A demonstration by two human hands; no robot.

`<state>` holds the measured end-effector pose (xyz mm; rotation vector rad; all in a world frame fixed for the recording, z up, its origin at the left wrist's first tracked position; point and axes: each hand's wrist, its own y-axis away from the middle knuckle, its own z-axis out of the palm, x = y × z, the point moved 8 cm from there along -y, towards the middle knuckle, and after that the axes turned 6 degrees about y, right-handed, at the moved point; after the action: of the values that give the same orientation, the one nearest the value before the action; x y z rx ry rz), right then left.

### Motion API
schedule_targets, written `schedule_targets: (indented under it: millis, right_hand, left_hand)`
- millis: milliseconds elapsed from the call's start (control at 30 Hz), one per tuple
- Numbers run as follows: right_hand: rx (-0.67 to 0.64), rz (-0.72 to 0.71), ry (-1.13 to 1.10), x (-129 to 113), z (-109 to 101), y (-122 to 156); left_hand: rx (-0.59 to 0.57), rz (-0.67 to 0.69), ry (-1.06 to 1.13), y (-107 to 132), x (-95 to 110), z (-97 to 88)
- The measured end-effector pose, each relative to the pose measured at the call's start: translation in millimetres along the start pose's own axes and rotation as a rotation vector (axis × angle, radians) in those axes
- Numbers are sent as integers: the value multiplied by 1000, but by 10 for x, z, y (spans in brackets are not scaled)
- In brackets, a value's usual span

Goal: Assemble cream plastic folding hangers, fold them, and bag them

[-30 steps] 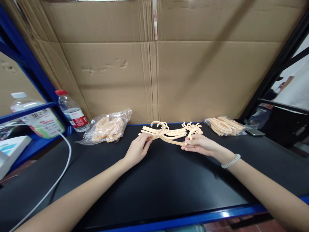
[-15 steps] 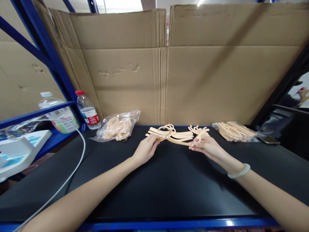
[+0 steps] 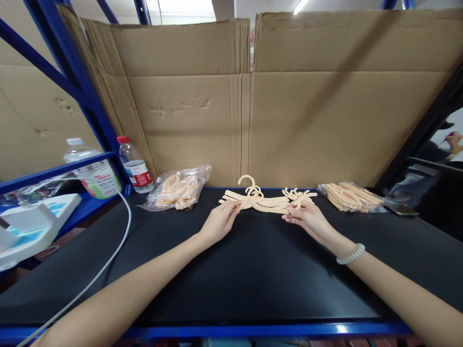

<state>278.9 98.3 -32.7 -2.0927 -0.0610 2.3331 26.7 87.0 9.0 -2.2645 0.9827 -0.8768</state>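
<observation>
A cream clothes hanger (image 3: pixel 269 209) is stretched between my two hands at the back of the table, its hook pointing up. My left hand (image 3: pixel 220 219) pinches its left end. The other end is between the fingertips of my right hand (image 3: pixel 306 218). Right behind it lie more cream hangers (image 3: pixel 277 199), partly hidden by the held one. A small group of curved cream pieces (image 3: pixel 292 193) lies beyond my right hand, and they look like hanger hooks. My right fingers cover part of a cream piece there; whether they hold it too, I cannot tell.
On the black table (image 3: pixel 235 279), a clear bag of cream pieces (image 3: pixel 177 190) lies left and another bag of hangers (image 3: pixel 350 196) right, beside a phone (image 3: pixel 401 209). Bottles (image 3: pixel 135 166), a white cable (image 3: pixel 125 231) and a power strip (image 3: pixel 47 217) are at left. Cardboard (image 3: pixel 195 106) walls the back.
The hanger in my hands has tilted so that its hook now stands up toward the cardboard. Both hands remain nearly in place at its ends. The view has shifted slightly.
</observation>
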Motion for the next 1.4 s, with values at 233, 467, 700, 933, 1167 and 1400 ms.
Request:
schedule_targets:
  millis: [233,467,700,933,1167,1400]
  right_hand:
    - [-28,-133,74,-175,-16,-1]
    - [-55,-174,64,-229,-24,-17]
    - [-92,-143,-5,-317,-226,-92]
    - [-291,-90,385,-451,-476,-90]
    - [-565,9,762,-305,-417,-5]
    - [-697,29,957,-190,-436,31]
  left_hand:
    - [47,-32,15,-67,-89,-124]
    - [11,-65,4,-159,-34,-204]
    - [-155,-113,-8,-225,-87,-243]
    - [-418,-85,-30,-232,6,-221]
    - [-677,-2,-96,-81,207,-1]
    - [-670,61,-122,-55,225,62]
